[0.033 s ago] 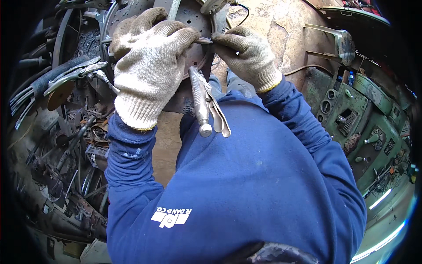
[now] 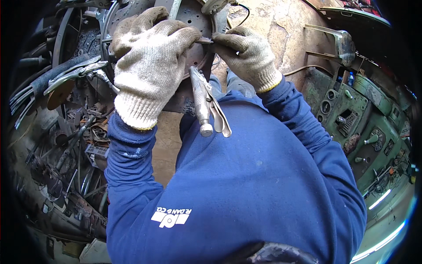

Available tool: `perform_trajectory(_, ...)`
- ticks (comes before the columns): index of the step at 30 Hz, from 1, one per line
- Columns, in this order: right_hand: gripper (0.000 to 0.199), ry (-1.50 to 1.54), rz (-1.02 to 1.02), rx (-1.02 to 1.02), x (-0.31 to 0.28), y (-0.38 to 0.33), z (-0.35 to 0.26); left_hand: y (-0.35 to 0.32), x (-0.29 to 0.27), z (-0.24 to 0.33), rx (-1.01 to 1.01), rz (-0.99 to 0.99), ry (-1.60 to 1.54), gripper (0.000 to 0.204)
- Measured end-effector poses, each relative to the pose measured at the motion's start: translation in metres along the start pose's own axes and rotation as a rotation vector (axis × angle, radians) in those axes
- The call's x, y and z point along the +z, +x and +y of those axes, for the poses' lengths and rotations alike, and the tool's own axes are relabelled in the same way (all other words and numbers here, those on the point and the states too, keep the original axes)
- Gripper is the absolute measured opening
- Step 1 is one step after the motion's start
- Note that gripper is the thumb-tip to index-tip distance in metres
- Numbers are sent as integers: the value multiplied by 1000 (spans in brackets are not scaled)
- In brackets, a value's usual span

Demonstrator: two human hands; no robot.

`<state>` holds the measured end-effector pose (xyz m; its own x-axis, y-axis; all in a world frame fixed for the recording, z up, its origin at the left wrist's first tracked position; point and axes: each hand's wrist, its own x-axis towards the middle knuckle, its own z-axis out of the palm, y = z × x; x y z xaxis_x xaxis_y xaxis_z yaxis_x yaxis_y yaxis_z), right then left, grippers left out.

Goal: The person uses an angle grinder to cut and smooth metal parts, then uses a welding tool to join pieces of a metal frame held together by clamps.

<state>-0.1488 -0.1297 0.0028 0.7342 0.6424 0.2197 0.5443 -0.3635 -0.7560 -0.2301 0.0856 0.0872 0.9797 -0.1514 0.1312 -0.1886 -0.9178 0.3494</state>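
Note:
Both hands wear off-white knit gloves with dirty fingers. My left hand [image 2: 151, 64] is closed over a thin metal strip [image 2: 204, 40], whose end sticks out past the thumb and forefinger. At that end, my right hand [image 2: 250, 55] is closed in a pinch; the strip's tip meets its fingertips. Beneath the hands lies a dark metal plate [image 2: 190, 21] with small holes and a curved rim. A pair of locking pliers [image 2: 203, 105] hangs from the plate's near edge, handles toward my body. What the left palm covers is hidden.
A second pair of locking pliers [image 2: 81, 72] sits at the left beside a brown disc [image 2: 57, 97]. Scrap metal and rods [image 2: 74, 145] crowd the left side. To the right stand a green machine [image 2: 351, 114] with knobs and a metal stand [image 2: 340, 46]. A cable [image 2: 307, 67] crosses the floor.

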Motion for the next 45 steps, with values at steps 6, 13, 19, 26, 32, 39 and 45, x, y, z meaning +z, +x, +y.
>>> perform_trajectory(6,20,-19,-27,10,2,1,1,1,-2,0,-6,-1,-5,28)
perform_trajectory(13,18,-45,-6,-9,2,1,-1,2,-2,1,7,10,41,25)
perform_trajectory(19,20,-63,-15,-21,2,1,0,4,-1,1,11,25,80,22)
perform_trajectory(26,27,338,118,206,-9,-16,19,5,-4,3,-6,17,84,22)
perform_trajectory(32,27,340,164,532,-30,-52,52,4,0,2,-4,22,65,22)
perform_trajectory(39,26,345,97,446,-21,-47,26,1,-5,2,5,42,-41,21)
perform_trajectory(45,26,281,2,267,-14,-17,0,5,-1,0,102,178,75,16)
